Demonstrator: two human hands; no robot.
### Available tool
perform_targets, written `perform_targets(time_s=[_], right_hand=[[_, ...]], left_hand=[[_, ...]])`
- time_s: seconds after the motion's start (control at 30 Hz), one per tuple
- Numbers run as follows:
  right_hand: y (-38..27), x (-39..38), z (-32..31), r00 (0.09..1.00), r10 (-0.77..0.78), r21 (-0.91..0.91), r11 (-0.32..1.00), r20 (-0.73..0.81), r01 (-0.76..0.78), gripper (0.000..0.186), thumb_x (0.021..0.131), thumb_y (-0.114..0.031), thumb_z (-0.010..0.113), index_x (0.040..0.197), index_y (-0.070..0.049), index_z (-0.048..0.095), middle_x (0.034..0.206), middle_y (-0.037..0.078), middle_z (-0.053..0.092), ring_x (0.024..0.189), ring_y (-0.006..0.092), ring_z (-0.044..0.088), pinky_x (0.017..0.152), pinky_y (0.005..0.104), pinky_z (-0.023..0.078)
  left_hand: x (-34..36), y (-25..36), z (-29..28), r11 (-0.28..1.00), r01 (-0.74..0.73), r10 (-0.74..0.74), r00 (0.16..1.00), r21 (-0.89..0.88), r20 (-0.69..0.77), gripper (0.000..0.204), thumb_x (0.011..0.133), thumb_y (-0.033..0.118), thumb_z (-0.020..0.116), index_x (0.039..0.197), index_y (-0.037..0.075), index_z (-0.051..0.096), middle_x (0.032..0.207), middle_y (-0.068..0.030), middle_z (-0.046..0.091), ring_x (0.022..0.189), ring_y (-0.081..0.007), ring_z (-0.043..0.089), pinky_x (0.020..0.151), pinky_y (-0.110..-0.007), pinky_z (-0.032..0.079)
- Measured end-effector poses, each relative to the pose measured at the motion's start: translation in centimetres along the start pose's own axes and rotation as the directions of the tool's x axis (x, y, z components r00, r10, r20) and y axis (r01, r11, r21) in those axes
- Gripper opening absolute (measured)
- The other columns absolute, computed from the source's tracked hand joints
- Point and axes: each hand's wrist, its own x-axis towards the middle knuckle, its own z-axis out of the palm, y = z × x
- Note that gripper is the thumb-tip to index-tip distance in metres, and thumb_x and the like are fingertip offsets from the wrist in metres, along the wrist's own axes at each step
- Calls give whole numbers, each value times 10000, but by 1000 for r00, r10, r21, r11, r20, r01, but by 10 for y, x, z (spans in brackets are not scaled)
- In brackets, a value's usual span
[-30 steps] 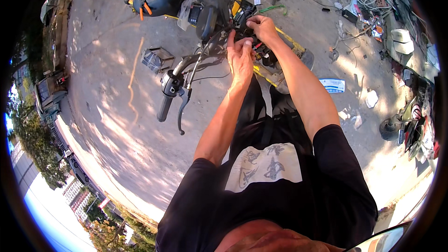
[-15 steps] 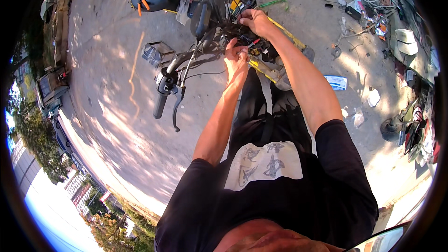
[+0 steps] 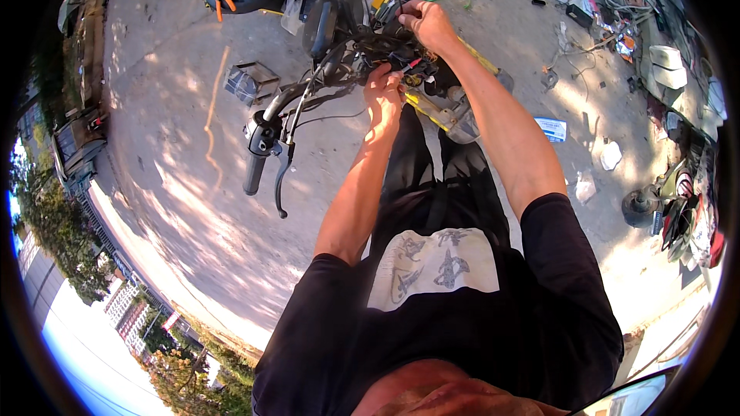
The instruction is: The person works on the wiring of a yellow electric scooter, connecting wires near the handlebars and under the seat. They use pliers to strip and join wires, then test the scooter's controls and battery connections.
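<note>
Reaching into a tangled wiring bundle [image 3: 374, 52], 2 bare hands work at the inner end of a handlebar [image 3: 281, 104]. The bundle lies ahead of the person's knees, its long axis running roughly left to right. The left hand [image 3: 383, 94] has its fingers bent and gathered at the bundle's near edge; whether it grips a wire is hidden. The right hand [image 3: 428, 25] has thumb and forefinger pinched narrowly at the far right side; I cannot tell what, if anything, sits between them.

The handlebar slants down to the left, its black grip [image 3: 253, 175] pointing back toward the person; the brake lever [image 3: 283, 185] runs beside it, ball end nearest the person.

On the ground [image 3: 169, 115], a metal-framed crate [image 3: 248, 83] holds crumpled blue-grey material. Beyond the handlebar is a clear plastic bag [image 3: 294, 14], contents unclear.
</note>
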Motion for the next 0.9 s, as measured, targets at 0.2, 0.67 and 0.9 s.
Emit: perform_targets(time_s=[0.2,0.67,0.9], right_hand=[[-22,-8,-8,1000,-31,-141,990,-2,31,225,907,-139,760,1119,-66,778,1001,183,785,957,336,752,870,420,561],[-3,-6,1,998,-67,46,997,11,66,266,929,-106,725,1184,-36,759,947,154,793,906,295,760,838,390,576],[42,-60,-17,982,176,-94,981,69,-169,228,939,-121,680,1128,-23,762,913,151,785,848,257,761,807,384,572]], left_hand=[[3,-21,-18,986,-169,169,983,-13,70,404,961,71,656,1347,-19,573,1036,-75,726,731,-122,608,607,-270,540],[9,-28,-29,917,-337,308,938,212,159,368,976,99,679,1323,11,596,1045,-83,686,817,-168,644,742,-295,546],[2,-12,-17,154,-590,629,677,792,382,327,913,170,726,1226,92,668,1101,-144,683,948,-355,718,774,-463,591]])
